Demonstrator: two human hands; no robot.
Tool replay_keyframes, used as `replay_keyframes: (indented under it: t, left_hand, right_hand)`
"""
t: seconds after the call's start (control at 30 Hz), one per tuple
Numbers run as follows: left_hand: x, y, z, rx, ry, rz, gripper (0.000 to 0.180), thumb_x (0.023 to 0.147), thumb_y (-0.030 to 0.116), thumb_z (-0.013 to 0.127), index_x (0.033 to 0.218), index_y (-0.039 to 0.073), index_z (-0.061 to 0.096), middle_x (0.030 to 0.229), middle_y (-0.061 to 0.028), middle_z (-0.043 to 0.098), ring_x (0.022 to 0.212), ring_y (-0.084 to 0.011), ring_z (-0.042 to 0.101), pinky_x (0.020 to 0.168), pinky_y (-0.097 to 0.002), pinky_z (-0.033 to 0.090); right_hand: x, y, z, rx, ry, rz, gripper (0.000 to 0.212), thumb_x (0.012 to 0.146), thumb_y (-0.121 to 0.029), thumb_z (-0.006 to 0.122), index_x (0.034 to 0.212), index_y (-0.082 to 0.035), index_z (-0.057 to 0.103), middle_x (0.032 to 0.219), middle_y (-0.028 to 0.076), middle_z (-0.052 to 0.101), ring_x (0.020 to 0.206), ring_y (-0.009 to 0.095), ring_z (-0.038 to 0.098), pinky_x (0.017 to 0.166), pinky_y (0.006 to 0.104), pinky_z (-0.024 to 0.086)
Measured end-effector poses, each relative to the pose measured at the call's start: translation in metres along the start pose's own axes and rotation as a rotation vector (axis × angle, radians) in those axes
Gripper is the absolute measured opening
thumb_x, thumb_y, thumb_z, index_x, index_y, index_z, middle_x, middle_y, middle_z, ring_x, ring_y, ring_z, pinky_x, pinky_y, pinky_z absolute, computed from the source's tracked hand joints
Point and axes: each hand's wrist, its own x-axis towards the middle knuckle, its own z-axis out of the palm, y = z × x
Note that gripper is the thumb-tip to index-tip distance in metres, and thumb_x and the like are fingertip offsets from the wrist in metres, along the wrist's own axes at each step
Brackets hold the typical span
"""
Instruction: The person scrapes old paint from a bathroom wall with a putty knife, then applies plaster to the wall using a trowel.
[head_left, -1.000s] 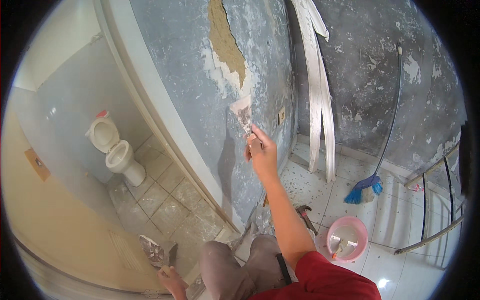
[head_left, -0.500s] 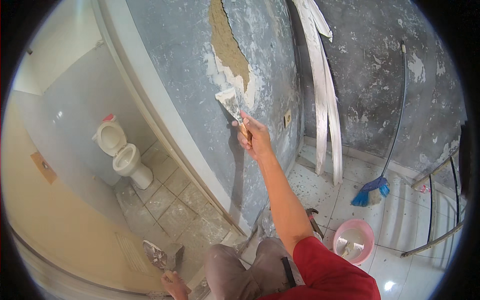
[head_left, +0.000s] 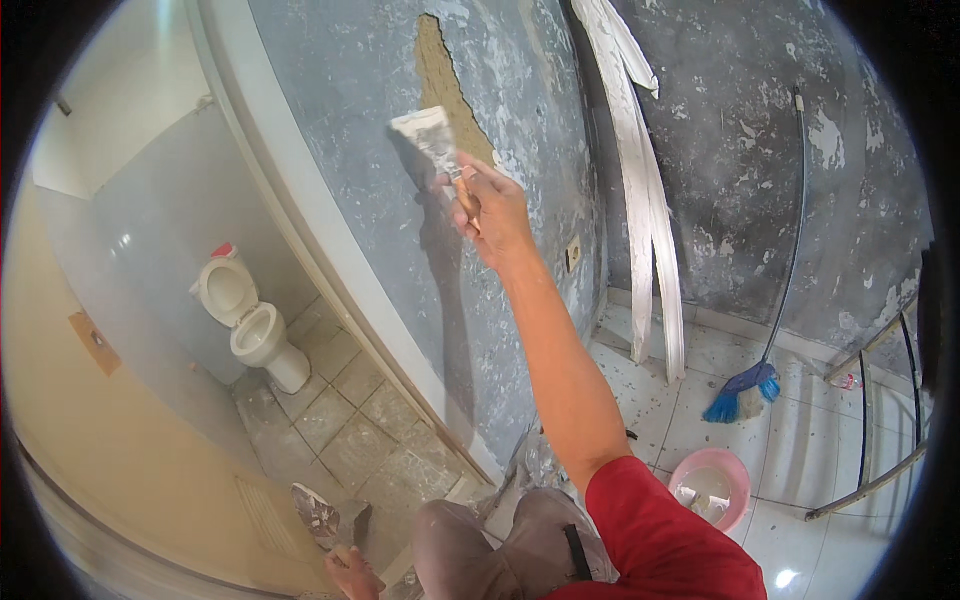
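My right hand [head_left: 492, 205] is closed around the wooden handle of a putty knife [head_left: 432, 136], raised close to the grey wall [head_left: 375, 190]. White paste coats its broad blade. The blade overlaps the left edge of a long bare tan patch [head_left: 455, 95] in the wall; whether it touches cannot be told. Low at the left, my left hand [head_left: 355, 574] is closed on the handle of a second putty knife [head_left: 318, 518], its blade smeared with white and dark paste. A darker grey flat piece [head_left: 354, 524] shows beside that blade, partly hidden.
A pink bucket [head_left: 737, 490] with white material stands on the tiles at right. Beyond are a blue broom [head_left: 742, 392], long white strips [head_left: 640, 190] leaning in the corner, a wall socket [head_left: 573, 254] and a metal frame [head_left: 865, 485]. Left, a doorway shows a toilet [head_left: 262, 335].
My right hand has moved up and to the left with its putty knife, from below the tan patch to beside it. My left hand has barely moved.
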Motion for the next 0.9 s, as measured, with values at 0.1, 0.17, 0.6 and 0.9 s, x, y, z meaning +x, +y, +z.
replay_keyframes:
  t: [0.1, 0.17, 0.6, 0.9]
  left_hand:
    - [0.000, 0.002, -0.003, 0.021, -0.005, 0.014, 0.023, 0.089, 0.008, 0.064, 0.102, 0.004, 0.045, 0.073, -0.0068, 0.055, 0.060, -0.0151, 0.055, 0.053, -0.0284, 0.047]
    - [0.003, -0.003, -0.003, 0.061, -0.019, 0.016, 0.023, 0.089, 0.008, 0.063, 0.103, 0.004, 0.045, 0.074, -0.0071, 0.056, 0.061, -0.0152, 0.056, 0.053, -0.0283, 0.048]
    - [0.007, -0.021, -0.019, 0.050, 0.014, -0.003, 0.025, 0.089, 0.010, 0.062, 0.105, 0.003, 0.045, 0.078, -0.0068, 0.055, 0.061, -0.0144, 0.055, 0.050, -0.0278, 0.046]
    - [0.013, -0.021, -0.029, -0.022, 0.026, -0.080, 0.029, 0.089, 0.016, 0.064, 0.108, 0.005, 0.045, 0.078, -0.0056, 0.054, 0.060, -0.0138, 0.053, 0.050, -0.0268, 0.044]
  right_hand:
    - [-0.004, -0.007, 0.002, -0.225, 0.132, -0.112, 0.042, 0.098, -0.015, 0.053, 0.135, 0.004, 0.050, 0.100, 0.012, 0.066, 0.056, 0.009, 0.051, 0.042, 0.0241, 0.036]
    - [-0.001, -0.004, -0.001, -0.419, 0.208, -0.170, 0.040, 0.096, -0.015, 0.055, 0.131, 0.004, 0.055, 0.098, 0.012, 0.067, 0.060, 0.012, 0.054, 0.045, 0.0275, 0.040]
    - [0.011, 0.039, 0.062, -1.323, 0.398, -0.575, 0.044, 0.085, 0.001, 0.051, 0.128, 0.010, 0.048, 0.109, 0.026, 0.049, 0.085, 0.043, 0.062, 0.073, 0.0476, 0.052]
    - [-0.038, 0.047, 0.077, -1.311, 0.222, -0.528, 0.043, 0.085, 0.001, 0.052, 0.127, 0.010, 0.048, 0.106, 0.026, 0.048, 0.079, 0.043, 0.062, 0.068, 0.0483, 0.053]
